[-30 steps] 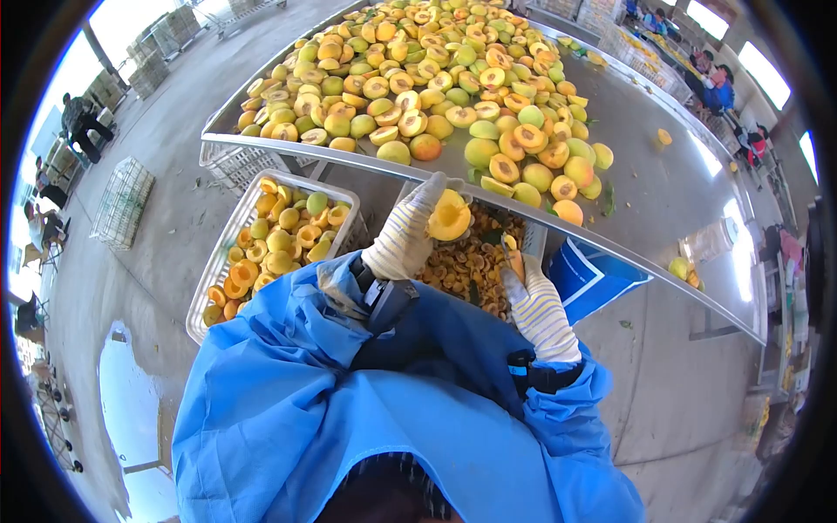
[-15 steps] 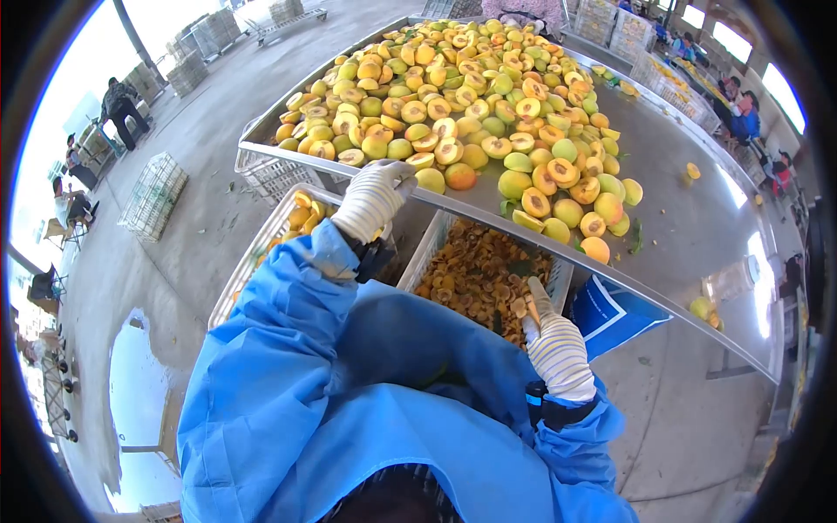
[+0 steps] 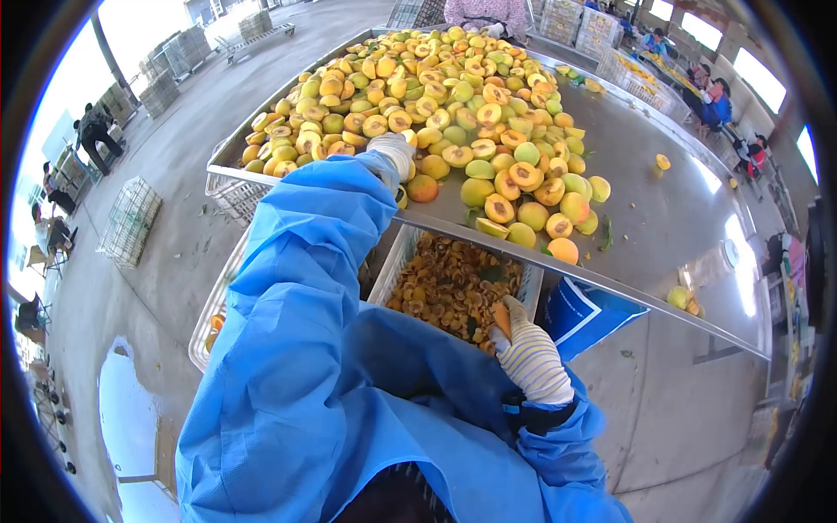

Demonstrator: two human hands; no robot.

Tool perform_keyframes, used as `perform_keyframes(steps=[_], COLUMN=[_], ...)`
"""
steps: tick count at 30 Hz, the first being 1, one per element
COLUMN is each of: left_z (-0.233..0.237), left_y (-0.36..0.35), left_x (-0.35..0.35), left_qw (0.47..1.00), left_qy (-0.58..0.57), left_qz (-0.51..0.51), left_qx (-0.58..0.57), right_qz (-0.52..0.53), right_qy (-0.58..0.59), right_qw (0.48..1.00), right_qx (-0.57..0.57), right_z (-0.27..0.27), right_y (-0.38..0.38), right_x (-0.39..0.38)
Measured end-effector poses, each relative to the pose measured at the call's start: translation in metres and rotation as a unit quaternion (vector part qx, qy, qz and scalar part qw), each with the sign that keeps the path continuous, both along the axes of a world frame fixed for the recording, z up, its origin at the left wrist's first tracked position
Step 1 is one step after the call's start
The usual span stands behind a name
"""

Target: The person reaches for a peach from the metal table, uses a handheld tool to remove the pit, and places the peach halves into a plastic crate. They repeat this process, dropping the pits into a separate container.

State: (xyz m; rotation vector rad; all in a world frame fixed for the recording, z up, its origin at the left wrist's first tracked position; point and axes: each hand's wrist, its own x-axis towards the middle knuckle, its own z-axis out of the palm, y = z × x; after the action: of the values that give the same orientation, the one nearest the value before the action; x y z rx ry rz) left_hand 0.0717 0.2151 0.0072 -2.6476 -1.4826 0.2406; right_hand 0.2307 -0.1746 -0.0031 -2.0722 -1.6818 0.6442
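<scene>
- Since the earlier frame, the left hand [image 3: 392, 155] has moved from the near edge of the metal table [image 3: 645, 205] onto the fruit heaped there.
- Nearest, below that table's near edge, the right hand [image 3: 532, 359] is closed narrowly around a short wooden handle [image 3: 500, 317]; its working end cannot be made out. A loosened grip could drop it among the scraps [image 3: 445, 288], where similar colours would hide it.
- Under the table edge, the crate [image 3: 389, 266] holds those scraps; a fruit half slipping over the edge could land among them.
- On the table, the left hand touches the heap of fruit halves [image 3: 526, 174]. Sleeve and fruit hide its fingers, so I cannot tell its opening or grip. Pulling out a low piece could roll neighbours off.
</scene>
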Motion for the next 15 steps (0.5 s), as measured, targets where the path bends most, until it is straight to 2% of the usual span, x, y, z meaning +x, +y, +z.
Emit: perform_keyframes(steps=[1, 4, 5, 6, 7, 9, 11, 12, 13, 15], left_z=[0.001, 0.004, -0.002, -0.009, 0.002, 0.014, 0.014, 0.015, 0.007, 0.003], left_y=[-0.002, -0.03, -0.04, -0.049, -0.096, -0.147, -0.188, -0.204, -0.215, -0.234], left_x=[-0.003, -0.024, -0.024, -0.025, -0.026, -0.025, -0.023, -0.019, -0.015, -0.009], left_qw=[1.0, 0.954, 0.842, 0.665, 0.488, 0.395, 0.356, 0.308, 0.287, 0.302], left_qy=[-0.008, -0.295, -0.497, -0.666, -0.764, -0.752, -0.746, -0.735, -0.732, -0.72], left_qz=[0.022, -0.005, 0.009, 0.03, 0.019, 0.006, 0.048, 0.061, 0.07, 0.073], left_qx=[0.011, -0.056, -0.209, -0.337, -0.422, -0.528, -0.561, -0.601, -0.614, -0.62], right_qz=[0.0, -0.001, -0.005, -0.002, -0.002, -0.004, -0.009, -0.01, -0.011, -0.015], right_qy=[0.004, 0.088, 0.121, 0.162, 0.171, 0.186, 0.182, 0.172, 0.161, 0.11], right_qw=[1.0, 0.993, 0.989, 0.978, 0.973, 0.961, 0.958, 0.958, 0.959, 0.964], right_qx=[0.006, 0.075, 0.088, 0.13, 0.156, 0.207, 0.223, 0.229, 0.234, 0.242], right_z=[0.002, 0.005, 0.008, -0.003, -0.006, -0.007, -0.001, 0.002, 0.004, 0.004], right_y=[-0.001, -0.001, -0.001, 0.001, 0.001, 0.005, 0.006, 0.006, 0.006, 0.005], right_x=[-0.001, -0.004, -0.007, -0.007, -0.01, -0.017, -0.023, -0.025, -0.026, -0.028])
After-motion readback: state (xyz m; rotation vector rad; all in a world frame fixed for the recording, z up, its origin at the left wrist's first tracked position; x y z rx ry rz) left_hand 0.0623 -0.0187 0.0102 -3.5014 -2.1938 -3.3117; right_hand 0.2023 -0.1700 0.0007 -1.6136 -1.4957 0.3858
